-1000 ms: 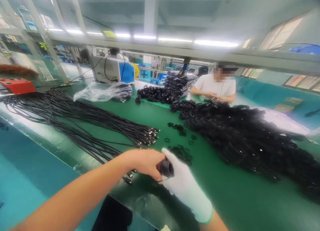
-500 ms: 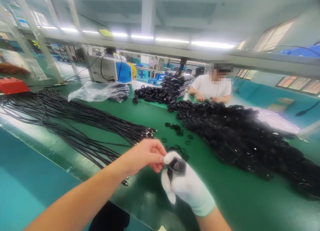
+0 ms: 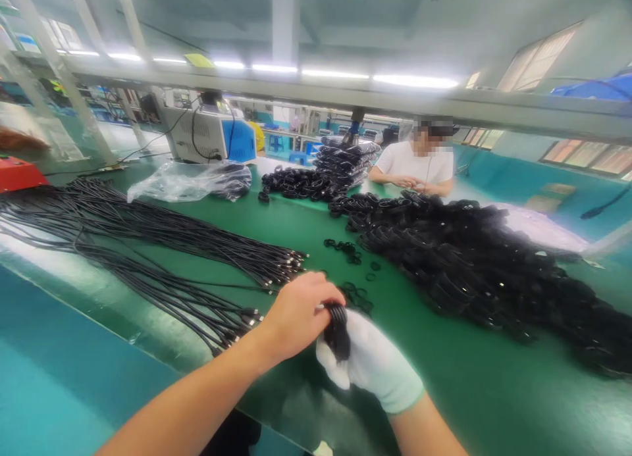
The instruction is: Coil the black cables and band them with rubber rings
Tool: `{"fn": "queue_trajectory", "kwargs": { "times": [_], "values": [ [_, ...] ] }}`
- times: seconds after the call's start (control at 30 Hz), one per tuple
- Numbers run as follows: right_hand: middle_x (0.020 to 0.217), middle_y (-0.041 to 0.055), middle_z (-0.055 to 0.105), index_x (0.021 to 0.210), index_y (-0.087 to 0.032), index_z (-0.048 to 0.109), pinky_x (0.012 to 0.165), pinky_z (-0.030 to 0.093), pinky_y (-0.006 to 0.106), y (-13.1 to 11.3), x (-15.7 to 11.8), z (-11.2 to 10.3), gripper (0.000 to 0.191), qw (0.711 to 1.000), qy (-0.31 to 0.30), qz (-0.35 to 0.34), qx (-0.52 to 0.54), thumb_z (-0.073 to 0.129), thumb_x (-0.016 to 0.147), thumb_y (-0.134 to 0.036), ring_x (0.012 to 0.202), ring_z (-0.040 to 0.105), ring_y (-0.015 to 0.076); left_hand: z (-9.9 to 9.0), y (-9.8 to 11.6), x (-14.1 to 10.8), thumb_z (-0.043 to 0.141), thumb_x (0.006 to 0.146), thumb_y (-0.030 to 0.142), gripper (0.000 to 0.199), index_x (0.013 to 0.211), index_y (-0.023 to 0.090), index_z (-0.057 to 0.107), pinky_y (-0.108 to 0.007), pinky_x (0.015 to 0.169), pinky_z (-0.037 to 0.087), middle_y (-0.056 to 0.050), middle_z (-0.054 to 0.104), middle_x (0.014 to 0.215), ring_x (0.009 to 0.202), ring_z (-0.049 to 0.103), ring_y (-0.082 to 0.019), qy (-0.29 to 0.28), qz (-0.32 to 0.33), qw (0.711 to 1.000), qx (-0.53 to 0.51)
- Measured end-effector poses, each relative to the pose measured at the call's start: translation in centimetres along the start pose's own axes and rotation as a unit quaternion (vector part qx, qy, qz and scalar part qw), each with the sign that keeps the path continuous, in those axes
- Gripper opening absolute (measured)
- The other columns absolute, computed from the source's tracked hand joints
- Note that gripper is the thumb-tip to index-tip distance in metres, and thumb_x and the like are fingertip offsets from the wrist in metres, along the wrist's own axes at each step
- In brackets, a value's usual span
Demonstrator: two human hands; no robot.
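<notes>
My right hand (image 3: 378,360), in a white glove, is wrapped round a tightly coiled black cable (image 3: 338,334) above the green table. My bare left hand (image 3: 299,318) is closed at the coil's upper left side, its fingers bent over the top of the loops. A small light-coloured bit shows by the left fingertips; I cannot make out what it is. Small black rings (image 3: 360,298) lie on the table just beyond the two hands. To the left of my hands, long black cables (image 3: 197,242) lie stretched out, their metal plug ends pointing toward me.
A large heap of coiled black cables (image 3: 444,258) fills the right side. Farther back are a clear plastic bag (image 3: 172,183), a stack of bagged goods (image 3: 343,160) and a grey and blue machine (image 3: 207,137). A person in a white shirt (image 3: 419,166) sits across the table.
My left hand has moved right and closed over the coil's top. The coil has turned in my gloved hand, now showing its side. The view has shifted slightly.
</notes>
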State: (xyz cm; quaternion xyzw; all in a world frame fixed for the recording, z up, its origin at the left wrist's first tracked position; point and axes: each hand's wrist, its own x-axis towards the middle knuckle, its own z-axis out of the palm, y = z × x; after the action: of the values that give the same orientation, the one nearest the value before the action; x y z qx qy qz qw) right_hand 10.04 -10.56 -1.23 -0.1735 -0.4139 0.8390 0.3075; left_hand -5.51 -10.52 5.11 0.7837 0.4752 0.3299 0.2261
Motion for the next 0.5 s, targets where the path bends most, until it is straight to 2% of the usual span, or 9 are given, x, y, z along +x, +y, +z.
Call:
{"fn": "queue_trajectory", "kwargs": {
  "times": [0.07, 0.17, 0.2, 0.27, 0.33, 0.43, 0.5],
  "values": [
    [0.063, 0.0009, 0.063, 0.096, -0.017, 0.054, 0.036, 0.036, 0.019, 0.0, 0.1, 0.1, 0.038, 0.998, 0.006, 0.008, 0.063, 0.057, 0.080, -0.051, 0.040, 0.052, 0.0103, 0.5, -0.5, 0.0, 0.049, 0.067, 0.003, 0.033, 0.084, 0.023, 0.069, -0.026, 0.075, 0.042, 0.001, 0.061, 0.082, 0.083, 0.054, -0.015, 0.021, -0.017, 1.000, -0.004],
    [0.070, 0.0019, 0.064, 0.095, -0.016, 0.055, 0.038, 0.039, 0.019, -0.2, 0.2, 0.5, 0.031, 0.996, -0.010, 0.000, 0.093, 0.066, 0.073, -0.034, 0.046, 0.054, 0.0103, 0.8, -1.2, 0.0, 0.051, 0.067, 0.004, 0.030, 0.082, 0.023, 0.069, -0.024, 0.071, 0.042, 0.002, 0.062, 0.080, 0.078, 0.054, -0.014, 0.038, -0.032, 0.998, -0.027],
    [0.072, 0.0027, 0.065, 0.096, -0.015, 0.056, 0.040, 0.041, 0.020, -0.2, 0.2, 0.6, 0.032, 0.995, -0.019, -0.002, 0.095, 0.066, 0.073, -0.035, 0.048, 0.055, 0.0107, 0.8, -1.5, 0.0, 0.051, 0.068, 0.004, 0.030, 0.082, 0.023, 0.069, -0.024, 0.069, 0.042, 0.002, 0.062, 0.080, 0.076, 0.054, -0.013, 0.042, -0.036, 0.998, -0.039],
    [0.075, 0.0042, 0.065, 0.100, -0.016, 0.056, 0.046, 0.045, 0.022, 0.0, 0.3, 0.7, 0.041, 0.994, -0.025, 0.004, 0.106, 0.059, 0.078, -0.050, 0.054, 0.058, 0.0125, 0.7, -1.8, -0.1, 0.051, 0.068, 0.005, 0.029, 0.083, 0.022, 0.069, -0.023, 0.067, 0.042, 0.002, 0.063, 0.080, 0.074, 0.055, -0.012, 0.050, -0.049, 0.996, -0.061],
    [0.075, 0.0037, 0.063, 0.102, -0.017, 0.056, 0.048, 0.046, 0.022, 0.5, 0.5, 0.6, 0.050, 0.992, -0.005, 0.012, 0.125, 0.051, 0.080, -0.061, 0.057, 0.058, 0.0123, 0.6, -1.8, -0.1, 0.052, 0.069, 0.005, 0.028, 0.083, 0.022, 0.069, -0.023, 0.066, 0.042, 0.002, 0.064, 0.080, 0.072, 0.055, -0.012, 0.054, -0.064, 0.993, -0.077],
    [0.056, -0.0018, 0.053, 0.092, -0.013, 0.060, 0.035, 0.032, 0.014, 1.5, 1.1, 0.4, 0.055, 0.986, -0.004, 0.038, 0.164, 0.054, 0.077, -0.065, 0.039, 0.040, 0.0048, 0.7, -1.6, -0.1, 0.052, 0.068, 0.005, 0.028, 0.082, 0.022, 0.069, -0.023, 0.068, 0.043, 0.002, 0.065, 0.080, 0.074, 0.056, -0.012, 0.057, -0.069, 0.992, -0.091],
    [0.047, -0.0045, 0.045, 0.085, -0.010, 0.062, 0.030, 0.024, 0.014, 1.8, 1.4, 0.4, 0.064, 0.983, -0.019, 0.058, 0.175, 0.051, 0.074, -0.071, 0.033, 0.029, 0.0027, 0.7, -1.3, 0.0, 0.052, 0.068, 0.005, 0.027, 0.082, 0.021, 0.069, -0.023, 0.068, 0.043, 0.002, 0.065, 0.080, 0.075, 0.057, -0.013, 0.057, -0.068, 0.992, -0.091]
  ]
}}
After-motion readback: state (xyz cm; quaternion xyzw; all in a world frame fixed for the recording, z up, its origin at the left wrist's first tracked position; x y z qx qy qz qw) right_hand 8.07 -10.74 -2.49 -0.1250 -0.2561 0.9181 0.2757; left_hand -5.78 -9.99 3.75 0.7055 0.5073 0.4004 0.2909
